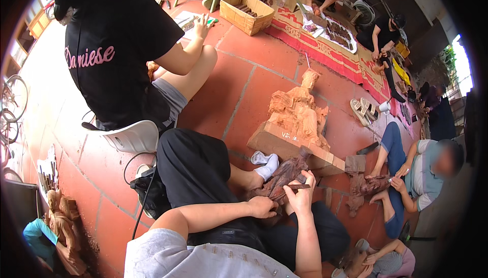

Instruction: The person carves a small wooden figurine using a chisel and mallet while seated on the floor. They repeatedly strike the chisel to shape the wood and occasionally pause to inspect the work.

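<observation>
A dark reddish-brown carved wooden statue (284, 176) lies tilted across my lap, between my legs. My left hand (263, 207) is closed around its lower end, steadying it. In my right hand (301, 196) is a slim, dark carving tool (299, 186), its handle pointing to the right; where its tip meets the wood is hidden by my fingers. Just beyond stands a larger, lighter orange-brown carved statue (300, 107) of a seated figure on a wooden block (284, 140). My foot in a white sock (267, 166) rests beside the dark statue.
A person in a black shirt (122, 44) sits on a white stool (132, 136) at left. At right, another person (424, 166) holds a dark carving (363, 189). A yellow basket (246, 13), red patterned mat (351, 59) and sandals (363, 111) lie beyond. Lower left, someone holds a statue (63, 227).
</observation>
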{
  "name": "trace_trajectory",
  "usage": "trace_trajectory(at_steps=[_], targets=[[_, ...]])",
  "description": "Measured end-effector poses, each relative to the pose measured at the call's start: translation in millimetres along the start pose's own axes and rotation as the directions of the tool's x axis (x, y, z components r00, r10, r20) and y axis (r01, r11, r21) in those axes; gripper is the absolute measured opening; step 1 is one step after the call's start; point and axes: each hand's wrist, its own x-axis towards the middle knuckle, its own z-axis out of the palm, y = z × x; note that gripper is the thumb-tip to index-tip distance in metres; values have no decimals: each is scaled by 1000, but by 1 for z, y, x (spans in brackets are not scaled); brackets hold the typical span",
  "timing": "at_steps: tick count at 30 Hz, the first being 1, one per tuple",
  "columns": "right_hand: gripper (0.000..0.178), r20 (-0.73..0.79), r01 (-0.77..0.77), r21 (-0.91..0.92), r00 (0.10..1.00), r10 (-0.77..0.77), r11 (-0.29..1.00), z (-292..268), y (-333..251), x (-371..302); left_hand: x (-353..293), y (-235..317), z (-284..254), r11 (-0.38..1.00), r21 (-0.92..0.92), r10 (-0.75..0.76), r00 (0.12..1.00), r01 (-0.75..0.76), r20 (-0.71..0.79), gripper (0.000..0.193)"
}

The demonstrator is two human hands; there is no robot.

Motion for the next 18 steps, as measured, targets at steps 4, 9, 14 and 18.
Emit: trace_trajectory(at_steps=[4, 9, 14, 18], targets=[[15, -4, -101, 131, 995, 102, 986, -1, 22, 14, 3, -8, 10, 996, 32, 82, 994, -81, -65, 30], [15, 53, -30, 2, 998, 30, 1000, 4, 0, -6, -3, -1, 4, 1000, 27, 6, 999, -5, -49, 27], [17, -64, -64, 160, 995, 75, 985, 4, 27, 10, -4, 4, 9, 998, 60, 2, 997, 3, -83, 27], [19, -62, 22, 41, 998, -19, 999, 13, 13, -5, -10, 8, 1, 995, 94, -32, 996, 39, -81, 26]])
